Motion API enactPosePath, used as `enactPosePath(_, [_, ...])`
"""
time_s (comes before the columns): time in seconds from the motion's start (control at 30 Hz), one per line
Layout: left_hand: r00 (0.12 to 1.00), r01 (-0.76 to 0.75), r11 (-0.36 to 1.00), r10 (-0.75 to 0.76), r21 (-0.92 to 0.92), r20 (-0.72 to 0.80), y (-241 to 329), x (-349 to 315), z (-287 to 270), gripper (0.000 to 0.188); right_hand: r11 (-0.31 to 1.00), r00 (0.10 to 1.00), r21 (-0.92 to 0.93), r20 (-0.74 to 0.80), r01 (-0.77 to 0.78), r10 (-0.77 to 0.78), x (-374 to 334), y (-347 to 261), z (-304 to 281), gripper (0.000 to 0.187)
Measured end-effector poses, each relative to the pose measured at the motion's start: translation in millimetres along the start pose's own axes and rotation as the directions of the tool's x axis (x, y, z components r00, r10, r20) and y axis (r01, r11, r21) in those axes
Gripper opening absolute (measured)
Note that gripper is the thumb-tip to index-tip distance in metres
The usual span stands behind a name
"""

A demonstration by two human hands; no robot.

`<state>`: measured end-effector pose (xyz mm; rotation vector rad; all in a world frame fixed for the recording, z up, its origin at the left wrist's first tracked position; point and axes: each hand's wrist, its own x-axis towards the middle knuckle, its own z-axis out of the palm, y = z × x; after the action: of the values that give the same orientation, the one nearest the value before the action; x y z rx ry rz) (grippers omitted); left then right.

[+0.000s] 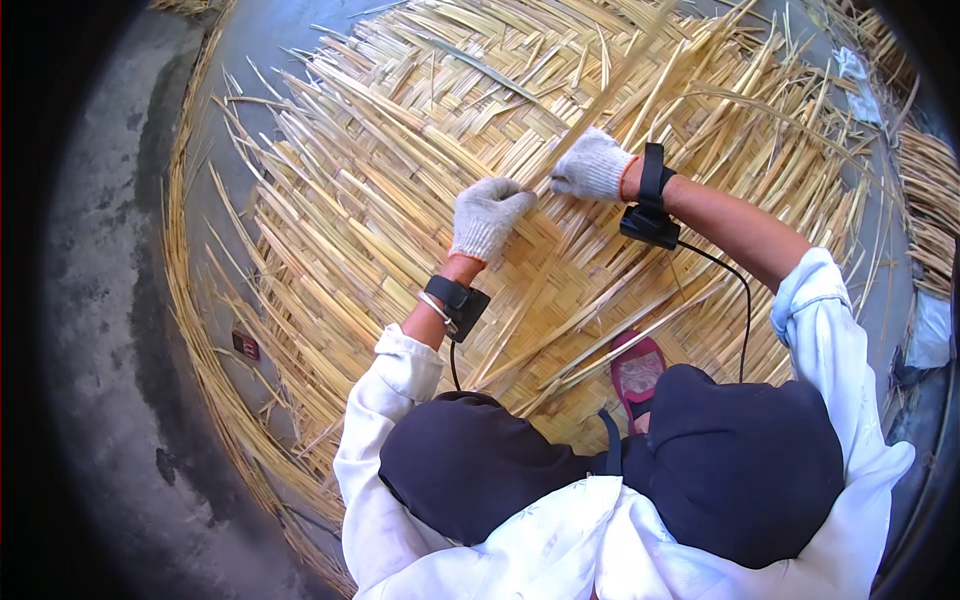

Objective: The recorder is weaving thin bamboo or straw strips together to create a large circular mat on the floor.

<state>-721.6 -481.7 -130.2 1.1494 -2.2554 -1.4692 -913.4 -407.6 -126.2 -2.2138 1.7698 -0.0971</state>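
Beneath both hands spreads a large woven mat (535, 285) of split yellow reed strips in a slanting weave, with many loose ends sticking out around it. My left hand (490, 213), in a whitish knit glove, is closed with its fingertips at the lower end of a long reed strip (610, 92). My right hand (592, 165), gloved the same way, is closed on that strip slightly further along. The strip slants up to the far right and is blurred toward its top. Glove fabric hides the exact grip of the fingers.
A shoe (638, 372) of mine rests on the mat between my knees. Bundles of reed (925, 200) lie at the far right, near pale plastic pieces (858, 85). A small dark red box (245, 345) sits on the left, inside a curved band of long strips (185, 290).
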Motion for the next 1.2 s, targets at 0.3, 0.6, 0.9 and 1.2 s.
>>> enactPosePath(0.3, [0.999, -0.046, 0.994, 0.044, 0.103, 0.024, 0, -6, -1, 0.026, 0.999, 0.998, -0.036, -0.045, -0.04, 0.038, 9, 5, 13, 0.026])
enactPosePath(0.6, [0.998, -0.054, 0.997, 0.052, 0.049, 0.032, 3, -11, 0, 0.027, 0.981, 0.987, 0.136, 0.107, -0.137, 0.123, 12, 7, -6, 0.026])
enactPosePath(0.9, [0.981, 0.017, 0.996, -0.034, -0.086, -0.193, -6, -5, 1, 0.022, 0.995, 0.986, -0.008, -0.134, 0.097, -0.097, 7, 6, 4, 0.012])
enactPosePath(1.2, [0.996, -0.061, 0.985, 0.07, 0.16, -0.047, 11, -10, 2, 0.027, 0.999, 1.0, 0.046, -0.002, -0.016, 0.016, 7, 7, 11, 0.024])
